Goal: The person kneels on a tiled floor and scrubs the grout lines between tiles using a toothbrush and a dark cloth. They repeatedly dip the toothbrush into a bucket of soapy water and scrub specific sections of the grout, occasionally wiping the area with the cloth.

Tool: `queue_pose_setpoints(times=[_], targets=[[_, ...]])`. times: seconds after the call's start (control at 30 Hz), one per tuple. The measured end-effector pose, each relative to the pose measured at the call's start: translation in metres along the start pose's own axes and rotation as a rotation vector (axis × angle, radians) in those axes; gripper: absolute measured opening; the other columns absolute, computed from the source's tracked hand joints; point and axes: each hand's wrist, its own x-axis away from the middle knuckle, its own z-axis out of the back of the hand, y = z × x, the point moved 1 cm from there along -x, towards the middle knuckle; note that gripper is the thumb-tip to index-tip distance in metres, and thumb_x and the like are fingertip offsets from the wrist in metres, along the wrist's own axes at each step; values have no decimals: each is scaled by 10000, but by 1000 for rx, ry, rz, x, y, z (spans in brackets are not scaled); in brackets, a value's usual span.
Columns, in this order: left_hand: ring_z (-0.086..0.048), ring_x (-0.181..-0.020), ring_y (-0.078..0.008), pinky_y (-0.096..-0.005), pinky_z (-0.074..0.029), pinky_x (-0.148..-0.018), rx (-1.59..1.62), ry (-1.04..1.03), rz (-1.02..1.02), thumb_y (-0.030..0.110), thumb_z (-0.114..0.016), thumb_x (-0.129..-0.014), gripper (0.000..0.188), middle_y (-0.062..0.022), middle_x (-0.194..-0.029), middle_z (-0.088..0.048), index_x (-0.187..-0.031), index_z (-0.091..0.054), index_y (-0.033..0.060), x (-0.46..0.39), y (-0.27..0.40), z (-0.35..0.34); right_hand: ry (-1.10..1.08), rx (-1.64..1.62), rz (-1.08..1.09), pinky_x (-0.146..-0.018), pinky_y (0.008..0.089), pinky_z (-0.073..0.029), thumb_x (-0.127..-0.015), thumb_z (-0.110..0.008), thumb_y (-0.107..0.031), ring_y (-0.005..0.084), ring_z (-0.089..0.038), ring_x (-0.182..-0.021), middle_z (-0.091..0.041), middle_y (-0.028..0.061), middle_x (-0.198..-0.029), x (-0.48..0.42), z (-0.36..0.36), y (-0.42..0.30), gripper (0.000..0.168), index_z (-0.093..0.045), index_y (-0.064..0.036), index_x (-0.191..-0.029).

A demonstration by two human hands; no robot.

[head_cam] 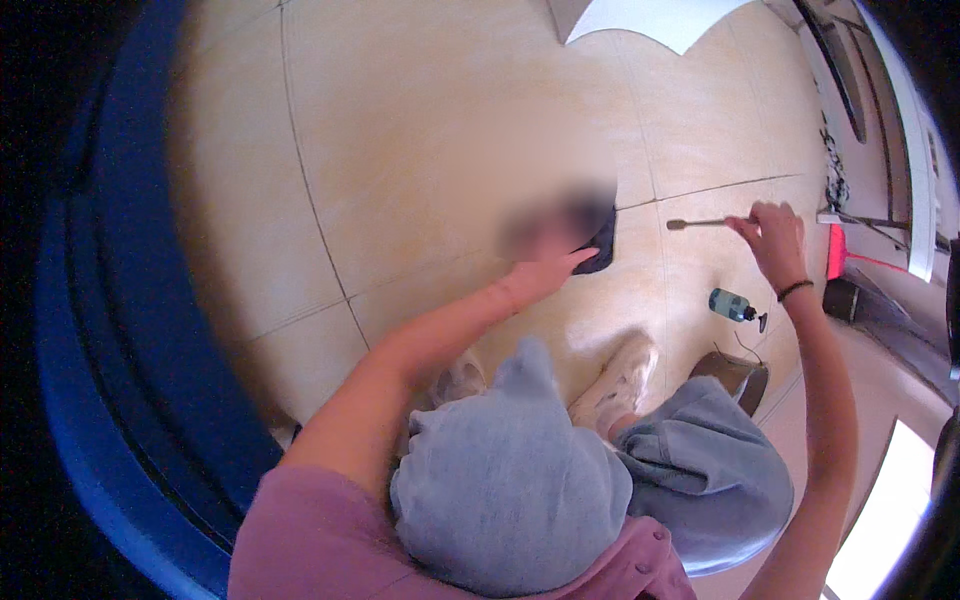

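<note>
My left hand (551, 262) rests at a dark, flat item (600, 251) low over the tiled floor; a blurred patch hides most of its fingers and much of the item, so its hold cannot be told. Out to the right, my right hand (771, 234) grips the end of a slim stick-like tool (697, 223) with a wider, flat brownish head that points left. Below that hand, a pump bottle (727, 305) with greenish-blue contents and a black pump lies on its side on the floor.
A brown bag or container (731, 375) with thin handles stands beside my right knee. Along the left runs a blue sofa-like piece (142, 300). A red broom or dustpan head (837, 251) and furniture legs are at the right. A white panel (660, 22) juts in at the top.
</note>
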Motion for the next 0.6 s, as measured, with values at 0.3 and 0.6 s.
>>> queue_pose_setpoints(times=[0.3,0.6], targets=[[-367,-1320,-392,-511,-418,-969,-155,-93,-112,241,-602,-860,409,-11,-1337,-507,-1231,-570,410,-122,-112,55,-305,-397,-403,-600,430,-473,-811,-602,-619,335,-622,-657,-634,150,-657,70,-50,22,607,-646,-22,-706],[-458,-1228,-332,-481,-434,-935,-412,-432,-32,240,-669,-824,533,-31,-1328,-489,-1313,-505,377,-52,-108,194,-259,-541,-170,-635,431,-498,-828,-532,-654,325,-655,-715,-671,148,-723,15,-140,-63,610,-678,-71,-727]])
